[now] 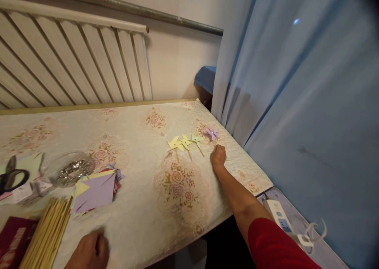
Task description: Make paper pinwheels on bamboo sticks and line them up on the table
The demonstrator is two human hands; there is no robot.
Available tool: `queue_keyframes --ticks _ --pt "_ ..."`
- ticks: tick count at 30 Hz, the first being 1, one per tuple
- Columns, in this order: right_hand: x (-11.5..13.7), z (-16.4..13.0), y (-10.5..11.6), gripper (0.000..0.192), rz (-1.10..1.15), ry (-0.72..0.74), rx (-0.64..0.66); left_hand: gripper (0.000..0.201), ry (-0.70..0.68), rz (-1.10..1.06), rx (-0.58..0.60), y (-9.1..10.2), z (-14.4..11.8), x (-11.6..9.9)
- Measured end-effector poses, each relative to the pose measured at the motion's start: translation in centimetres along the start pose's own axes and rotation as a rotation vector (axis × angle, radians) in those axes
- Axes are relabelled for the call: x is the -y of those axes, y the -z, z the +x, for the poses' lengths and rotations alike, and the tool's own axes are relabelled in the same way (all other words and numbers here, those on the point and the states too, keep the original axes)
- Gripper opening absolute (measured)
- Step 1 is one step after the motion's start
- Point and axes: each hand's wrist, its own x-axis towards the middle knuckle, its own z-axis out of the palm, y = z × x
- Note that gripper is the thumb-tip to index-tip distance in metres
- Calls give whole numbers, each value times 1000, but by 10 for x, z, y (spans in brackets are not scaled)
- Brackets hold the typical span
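My right hand point(219, 156) reaches to the right side of the table, its fingers closed just below a purple paper pinwheel point(212, 133). The fingers sit where this pinwheel's stick would be, and the stick itself is hidden. Left of it lie a light green pinwheel point(196, 139) and two yellow pinwheels point(175, 143), in a row with sticks towards me. My left hand point(91, 249) rests curled on the table at the near edge, with nothing seen in it. Beyond it lies a stack of cut paper squares point(96, 192), purple on top.
A bundle of thin wooden sticks point(47, 233) lies by a dark red box point(14, 237). A clear bowl point(72, 168) holds small metallic pieces. Black-handled scissors point(13, 176) lie far left. A blue curtain point(296, 103) hangs along the right edge, above a power strip point(278, 213).
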Motion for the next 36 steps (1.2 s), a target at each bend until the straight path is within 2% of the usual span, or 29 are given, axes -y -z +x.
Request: queue_keyframes --ticks 6,11,14,18,19,21,24,28,33,36 --pt "5 -27 14 33 89 85 -26 38 -26 79 40 22 -5 -20" --pt "20 -74 31 33 287 150 34 38 -39 122 9 36 -10 -35" --pt "34 -124 40 32 375 227 100 38 -54 121 6 38 -12 -36" --pt "59 -209 49 27 574 372 189 35 -69 111 -46 34 -15 -44" --pt "65 -230 51 25 605 412 190 34 -47 100 -64 32 -16 -49" --pt "76 -267 55 23 658 486 197 32 -87 50 -73 26 -18 -63" --pt "88 -305 60 24 646 566 205 34 -159 -45 -75 14 -21 -84" --pt "93 -320 66 25 515 599 183 36 -186 -132 -104 3 -25 -97" --pt "97 -320 67 23 421 642 172 38 -294 -110 -104 -3 -27 -96" --pt "101 -321 68 22 393 679 187 39 -303 -100 -104 -4 -28 -96"
